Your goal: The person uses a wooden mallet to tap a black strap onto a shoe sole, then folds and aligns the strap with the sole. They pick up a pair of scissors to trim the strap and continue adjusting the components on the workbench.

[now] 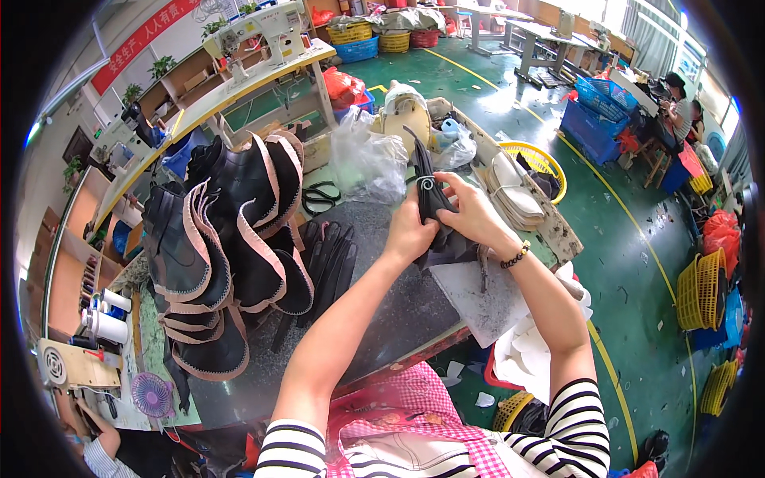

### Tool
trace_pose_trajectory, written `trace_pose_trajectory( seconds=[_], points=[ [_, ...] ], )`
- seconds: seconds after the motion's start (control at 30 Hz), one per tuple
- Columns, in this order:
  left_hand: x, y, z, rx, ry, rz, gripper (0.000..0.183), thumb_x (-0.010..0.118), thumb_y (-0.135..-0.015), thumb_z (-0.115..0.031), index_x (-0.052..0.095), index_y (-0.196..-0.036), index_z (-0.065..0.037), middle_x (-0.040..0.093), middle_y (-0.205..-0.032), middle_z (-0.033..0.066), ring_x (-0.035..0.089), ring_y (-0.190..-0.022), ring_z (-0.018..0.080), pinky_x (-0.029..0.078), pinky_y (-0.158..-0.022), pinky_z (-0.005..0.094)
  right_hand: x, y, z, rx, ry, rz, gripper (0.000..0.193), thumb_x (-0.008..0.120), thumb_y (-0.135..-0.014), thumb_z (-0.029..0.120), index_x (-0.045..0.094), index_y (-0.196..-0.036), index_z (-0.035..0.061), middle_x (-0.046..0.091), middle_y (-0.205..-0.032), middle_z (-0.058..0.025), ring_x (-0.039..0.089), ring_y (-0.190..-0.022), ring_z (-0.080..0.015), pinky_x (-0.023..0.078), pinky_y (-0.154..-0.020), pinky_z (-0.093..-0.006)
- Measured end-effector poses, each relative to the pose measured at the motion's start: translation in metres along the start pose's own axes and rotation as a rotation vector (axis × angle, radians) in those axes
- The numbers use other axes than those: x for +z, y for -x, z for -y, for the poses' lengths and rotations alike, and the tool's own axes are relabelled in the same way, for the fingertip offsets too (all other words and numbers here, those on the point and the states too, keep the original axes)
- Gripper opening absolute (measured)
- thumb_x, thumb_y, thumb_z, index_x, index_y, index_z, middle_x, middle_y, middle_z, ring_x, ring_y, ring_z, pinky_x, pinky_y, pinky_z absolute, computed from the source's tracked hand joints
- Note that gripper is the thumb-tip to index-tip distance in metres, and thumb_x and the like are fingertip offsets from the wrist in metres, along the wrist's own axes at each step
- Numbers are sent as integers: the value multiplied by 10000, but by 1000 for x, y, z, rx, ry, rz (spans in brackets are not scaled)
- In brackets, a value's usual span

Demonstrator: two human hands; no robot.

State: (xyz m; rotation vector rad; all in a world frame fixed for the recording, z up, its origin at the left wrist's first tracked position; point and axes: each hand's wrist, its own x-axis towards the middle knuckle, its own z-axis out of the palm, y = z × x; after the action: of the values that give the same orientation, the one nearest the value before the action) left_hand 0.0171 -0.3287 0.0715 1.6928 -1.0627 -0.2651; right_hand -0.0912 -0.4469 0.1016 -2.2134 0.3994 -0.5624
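Note:
Over the far side of the dark worktable, a bundle of narrow black strips (pixel 428 187) stands upright between both hands, with a pale tie looped round it. My left hand (pixel 412 231) is closed round its lower left side. From the right, my right hand (pixel 480 215) grips the same bundle, thumb against its front. Black shoe uppers (pixel 179 255) with pinkish stitched edges lie heaped at the left. Between them and my left forearm are loose black strips (pixel 328 267). Black-handled scissors (pixel 321 197) lie behind these, beside a clear plastic bag (pixel 365 163).
Right of my hands lie a stack of off-white pieces (pixel 514 191) and a smudged whitish sheet (pixel 484 301). A yellow basket (pixel 542 163) stands beyond the table. A small purple fan (pixel 151 394) sits near left, close to another person's arm (pixel 102 426). Sewing machines (pixel 275 36) stand far left.

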Motion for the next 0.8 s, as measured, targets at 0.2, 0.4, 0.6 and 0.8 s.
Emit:
trace_pose_trajectory(
  seconds=[0.2, 0.4, 0.6, 0.8],
  points=[
    [-17, -17, 17, -192, -152, -44, 526, 557, -809, -104, 508, -1328, -27, 683, -934, 213, 687, -754, 341, 553, -736, 424, -29, 2, 14, -60, 270, 126, 613, 601, -752, 36, 505, -1357, 62, 670, -1028, -250, 648, -986, -403, 509, -846, -442],
    [3, -16, 14, -236, 269, 49, 563, 593, -848, -171, 461, -1358, 25, 689, -882, 193, 703, -659, 260, 563, -617, 384, -28, 6, 10, -115, 301, 121, 669, 635, -765, 82, 458, -1408, 18, 652, -1091, -264, 638, -1023, -395, 498, -892, -422],
    [1, -12, -1, -154, 99, 13, 406, 622, -894, -207, 568, -1218, 31, 693, -860, 231, 700, -699, 357, 549, -655, 451, -22, 19, 3, -98, 356, 127, 694, 638, -771, 92, 424, -1417, -44, 611, -1215, -290, 603, -1129, -399, 476, -954, -424],
    [14, -13, 0, 2, -172, -184, 256, 597, -931, -218, 663, -1042, 3, 675, -878, 278, 649, -870, 462, 500, -773, 523, -23, 34, -5, 23, 214, 82, 782, 680, -760, 97, 375, -1470, -20, 627, -1019, -176, 612, -931, -270, 490, -843, -350]
  ],
)
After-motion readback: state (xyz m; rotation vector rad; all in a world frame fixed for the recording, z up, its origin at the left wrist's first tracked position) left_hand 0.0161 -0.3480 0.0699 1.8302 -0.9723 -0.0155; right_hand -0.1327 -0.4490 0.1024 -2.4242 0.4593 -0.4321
